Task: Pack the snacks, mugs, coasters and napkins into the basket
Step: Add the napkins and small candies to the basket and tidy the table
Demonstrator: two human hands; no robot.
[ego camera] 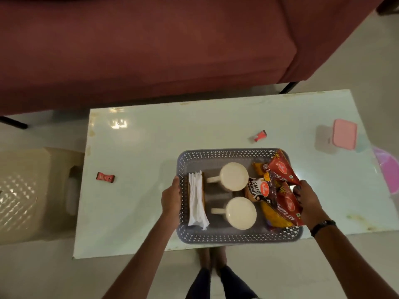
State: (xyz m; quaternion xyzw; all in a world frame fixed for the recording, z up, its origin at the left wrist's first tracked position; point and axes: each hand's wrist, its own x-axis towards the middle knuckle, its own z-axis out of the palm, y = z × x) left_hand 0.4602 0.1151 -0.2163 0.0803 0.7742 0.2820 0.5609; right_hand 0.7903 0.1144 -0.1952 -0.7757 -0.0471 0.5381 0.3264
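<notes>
A grey perforated basket [235, 236] stands at the near edge of the white table [140, 147]. Inside it are two cream mugs [234, 176] [241, 213] with handles pointing left. White napkins [197, 201] stand along its left side, over something brown. Several snack packets [280, 190] fill its right side. My left hand [171, 198] grips the basket's left rim. My right hand [307, 203] is at the right rim, fingers on a red snack packet [289, 205]; the rim under it is hidden.
Two small red candy wrappers lie loose on the table, one [105, 177] at the left, one [260, 135] behind the basket. A pink-lidded box [343, 134] sits at the far right. A maroon sofa [151, 50] stands beyond the table, a beige stool [32, 190] to its left.
</notes>
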